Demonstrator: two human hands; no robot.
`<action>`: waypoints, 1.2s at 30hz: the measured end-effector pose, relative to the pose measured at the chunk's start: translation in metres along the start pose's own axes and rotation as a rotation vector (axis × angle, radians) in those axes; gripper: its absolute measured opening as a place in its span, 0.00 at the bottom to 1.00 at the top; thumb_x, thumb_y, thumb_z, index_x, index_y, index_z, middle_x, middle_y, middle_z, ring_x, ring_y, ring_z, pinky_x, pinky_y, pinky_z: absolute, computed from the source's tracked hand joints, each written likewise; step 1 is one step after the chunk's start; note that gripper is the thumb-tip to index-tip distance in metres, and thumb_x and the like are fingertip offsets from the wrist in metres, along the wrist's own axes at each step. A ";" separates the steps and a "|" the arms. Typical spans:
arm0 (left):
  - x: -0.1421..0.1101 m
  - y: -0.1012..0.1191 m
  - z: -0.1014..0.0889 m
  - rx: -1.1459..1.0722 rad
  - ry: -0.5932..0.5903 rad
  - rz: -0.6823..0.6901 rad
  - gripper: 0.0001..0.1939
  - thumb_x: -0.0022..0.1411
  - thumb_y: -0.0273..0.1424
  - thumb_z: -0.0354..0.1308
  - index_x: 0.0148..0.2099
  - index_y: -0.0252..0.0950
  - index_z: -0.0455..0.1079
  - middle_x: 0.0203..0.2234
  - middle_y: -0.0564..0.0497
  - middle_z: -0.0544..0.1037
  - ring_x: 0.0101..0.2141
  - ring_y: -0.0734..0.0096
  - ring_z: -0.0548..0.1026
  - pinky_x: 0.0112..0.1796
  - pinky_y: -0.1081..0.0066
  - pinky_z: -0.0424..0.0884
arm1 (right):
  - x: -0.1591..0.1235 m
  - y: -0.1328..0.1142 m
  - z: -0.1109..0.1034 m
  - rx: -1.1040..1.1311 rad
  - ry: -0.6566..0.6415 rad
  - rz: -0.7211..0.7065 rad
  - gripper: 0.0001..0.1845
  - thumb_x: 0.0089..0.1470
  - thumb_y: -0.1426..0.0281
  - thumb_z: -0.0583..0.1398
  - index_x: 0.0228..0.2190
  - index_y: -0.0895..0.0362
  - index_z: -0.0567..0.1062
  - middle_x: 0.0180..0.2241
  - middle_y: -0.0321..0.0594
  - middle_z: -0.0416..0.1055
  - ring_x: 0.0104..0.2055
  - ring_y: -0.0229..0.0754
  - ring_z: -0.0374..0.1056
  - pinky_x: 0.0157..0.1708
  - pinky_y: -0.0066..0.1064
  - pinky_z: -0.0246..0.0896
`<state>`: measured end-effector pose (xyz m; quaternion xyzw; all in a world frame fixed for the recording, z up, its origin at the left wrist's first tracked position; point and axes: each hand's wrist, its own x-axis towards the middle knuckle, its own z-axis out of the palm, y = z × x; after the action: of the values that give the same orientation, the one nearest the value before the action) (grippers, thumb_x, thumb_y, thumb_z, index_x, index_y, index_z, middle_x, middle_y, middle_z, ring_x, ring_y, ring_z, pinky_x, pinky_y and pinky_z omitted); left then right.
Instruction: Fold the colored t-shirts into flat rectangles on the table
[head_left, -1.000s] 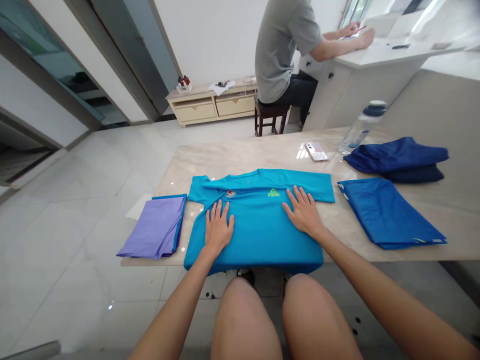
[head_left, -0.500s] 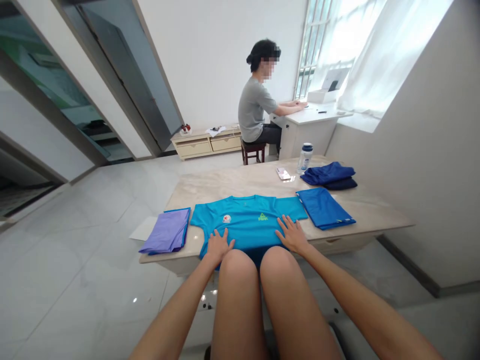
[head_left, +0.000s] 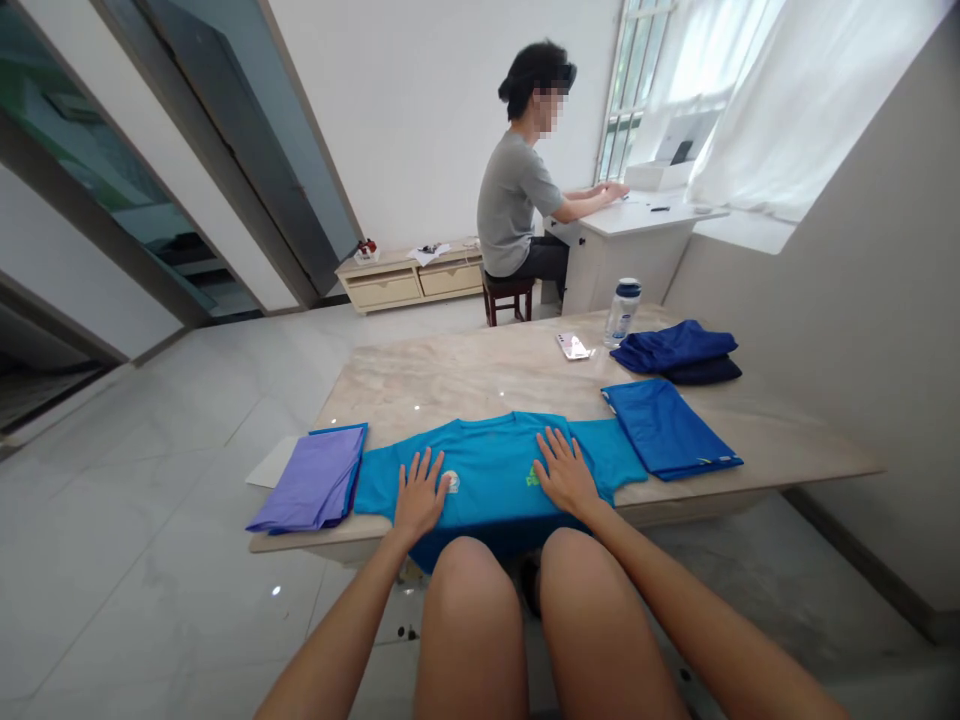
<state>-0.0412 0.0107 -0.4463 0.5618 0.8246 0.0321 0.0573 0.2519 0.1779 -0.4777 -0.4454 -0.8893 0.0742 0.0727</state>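
A turquoise T-shirt [head_left: 491, 465] lies chest-up at the near edge of a marble table [head_left: 465, 380], its lower part hanging over the edge toward my knees. My left hand [head_left: 420, 493] rests flat on the shirt's left chest, fingers spread, beside a small round badge. My right hand [head_left: 564, 474] lies flat on the right chest, partly over a green logo. Both hands are open and hold nothing.
A folded lilac cloth [head_left: 313, 478] lies to the left of the shirt, a folded blue garment [head_left: 670, 428] to the right, and a dark blue pile [head_left: 675, 351], a water bottle [head_left: 622, 311] and a phone [head_left: 573, 346] farther back. Another person [head_left: 517, 205] sits at a white desk [head_left: 630, 240] behind.
The shirt has slid toward me across the table, with more of it hanging off the edge. My hands now sit higher on its chest, over the badge and logo. The camera tilted up.
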 end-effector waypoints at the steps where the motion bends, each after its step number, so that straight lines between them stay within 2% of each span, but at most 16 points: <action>1: 0.008 -0.006 0.006 -0.006 0.033 -0.015 0.34 0.81 0.45 0.42 0.83 0.43 0.54 0.81 0.45 0.52 0.80 0.48 0.49 0.77 0.41 0.47 | 0.009 0.002 0.003 0.003 0.001 0.009 0.38 0.76 0.57 0.46 0.78 0.58 0.59 0.81 0.49 0.46 0.83 0.57 0.42 0.80 0.60 0.38; 5: 0.058 -0.027 0.011 -0.040 0.114 -0.082 0.36 0.80 0.44 0.45 0.83 0.37 0.54 0.80 0.42 0.55 0.80 0.47 0.51 0.77 0.43 0.48 | 0.069 0.016 0.004 0.014 -0.034 0.005 0.41 0.76 0.55 0.46 0.79 0.63 0.55 0.81 0.50 0.44 0.84 0.55 0.40 0.81 0.58 0.33; 10: 0.145 -0.046 0.011 -0.093 0.138 -0.079 0.35 0.79 0.45 0.45 0.81 0.37 0.59 0.80 0.41 0.55 0.80 0.44 0.51 0.77 0.40 0.47 | 0.162 0.025 0.007 0.034 -0.026 -0.012 0.39 0.76 0.55 0.48 0.78 0.61 0.57 0.81 0.51 0.46 0.83 0.58 0.41 0.80 0.62 0.33; 13: 0.195 -0.058 0.012 -0.129 0.153 -0.094 0.35 0.80 0.45 0.46 0.81 0.35 0.59 0.80 0.40 0.55 0.80 0.44 0.51 0.76 0.37 0.44 | 0.217 0.033 0.007 0.055 -0.071 -0.058 0.38 0.78 0.56 0.49 0.78 0.62 0.56 0.81 0.52 0.44 0.84 0.57 0.40 0.80 0.61 0.31; 16: 0.246 -0.070 0.009 -0.181 0.155 -0.085 0.34 0.81 0.46 0.47 0.81 0.38 0.58 0.81 0.42 0.54 0.80 0.48 0.49 0.76 0.35 0.40 | 0.268 0.041 0.005 0.090 -0.109 -0.119 0.37 0.80 0.56 0.48 0.79 0.63 0.54 0.82 0.50 0.42 0.84 0.55 0.37 0.80 0.59 0.27; 19: 0.287 -0.076 -0.002 -0.223 0.143 -0.072 0.33 0.82 0.46 0.49 0.80 0.37 0.59 0.81 0.42 0.55 0.79 0.51 0.49 0.75 0.32 0.34 | 0.299 0.037 0.000 0.045 -0.039 -0.020 0.35 0.81 0.59 0.48 0.76 0.68 0.57 0.81 0.55 0.48 0.83 0.58 0.41 0.79 0.65 0.27; 21: 0.294 -0.071 -0.009 -0.191 0.168 -0.067 0.33 0.82 0.44 0.50 0.79 0.32 0.59 0.80 0.38 0.56 0.78 0.51 0.51 0.74 0.29 0.30 | 0.293 0.028 -0.005 -0.037 0.039 0.018 0.34 0.79 0.63 0.48 0.74 0.73 0.58 0.79 0.61 0.51 0.83 0.59 0.42 0.79 0.67 0.25; 22: 0.288 -0.066 -0.012 -0.166 0.202 -0.055 0.33 0.82 0.43 0.50 0.79 0.30 0.58 0.80 0.37 0.57 0.78 0.52 0.52 0.74 0.30 0.28 | 0.280 0.023 -0.008 -0.067 0.074 -0.013 0.34 0.78 0.65 0.48 0.74 0.75 0.59 0.79 0.63 0.52 0.83 0.60 0.41 0.79 0.66 0.24; 24: 0.255 -0.052 -0.014 -0.130 0.285 0.006 0.33 0.81 0.40 0.50 0.80 0.30 0.57 0.79 0.38 0.58 0.78 0.55 0.53 0.77 0.37 0.31 | 0.234 0.017 -0.012 -0.063 0.119 -0.162 0.35 0.77 0.66 0.49 0.75 0.75 0.58 0.80 0.62 0.48 0.84 0.59 0.37 0.81 0.62 0.26; 25: 0.228 -0.044 -0.012 -0.132 0.314 0.061 0.33 0.82 0.40 0.48 0.80 0.31 0.56 0.79 0.39 0.58 0.78 0.55 0.53 0.78 0.42 0.36 | 0.204 0.016 -0.013 -0.033 0.122 -0.230 0.35 0.77 0.65 0.48 0.75 0.72 0.59 0.80 0.60 0.48 0.84 0.57 0.38 0.81 0.60 0.29; 27: 0.164 -0.031 -0.002 -0.129 0.308 0.119 0.34 0.82 0.43 0.44 0.80 0.31 0.57 0.79 0.38 0.60 0.78 0.52 0.55 0.77 0.44 0.46 | 0.138 0.021 -0.009 0.029 0.091 -0.310 0.36 0.79 0.59 0.46 0.78 0.62 0.56 0.81 0.51 0.45 0.84 0.53 0.37 0.81 0.58 0.36; 30: 0.076 -0.024 0.020 -0.083 0.246 0.113 0.36 0.82 0.45 0.42 0.82 0.32 0.55 0.79 0.38 0.59 0.79 0.48 0.55 0.77 0.42 0.50 | 0.057 0.034 0.003 0.041 0.052 -0.271 0.38 0.79 0.54 0.45 0.80 0.59 0.52 0.81 0.49 0.46 0.84 0.53 0.40 0.81 0.57 0.41; 31: 0.056 -0.024 0.026 -0.066 0.228 0.105 0.36 0.82 0.45 0.42 0.82 0.34 0.55 0.79 0.39 0.58 0.79 0.48 0.55 0.76 0.42 0.50 | 0.039 0.037 0.007 0.033 0.047 -0.246 0.39 0.79 0.53 0.45 0.80 0.59 0.52 0.81 0.50 0.45 0.84 0.53 0.40 0.81 0.57 0.41; 33: 0.031 -0.025 0.033 -0.037 0.195 0.106 0.36 0.81 0.46 0.42 0.82 0.35 0.56 0.80 0.40 0.57 0.79 0.46 0.54 0.76 0.40 0.51 | 0.018 0.041 0.010 0.011 0.024 -0.201 0.39 0.79 0.52 0.45 0.80 0.59 0.53 0.81 0.49 0.45 0.84 0.56 0.40 0.80 0.58 0.42; 36: 0.017 -0.024 0.030 -0.007 0.149 0.092 0.35 0.81 0.45 0.41 0.82 0.35 0.58 0.80 0.39 0.56 0.78 0.43 0.55 0.75 0.38 0.53 | 0.005 0.038 0.007 -0.018 -0.028 -0.169 0.39 0.78 0.53 0.45 0.79 0.60 0.56 0.81 0.51 0.45 0.83 0.58 0.41 0.80 0.58 0.43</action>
<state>-0.0661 0.0175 -0.4797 0.5951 0.7997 0.0794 -0.0035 0.2769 0.2042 -0.4916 -0.3685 -0.9252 0.0660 0.0625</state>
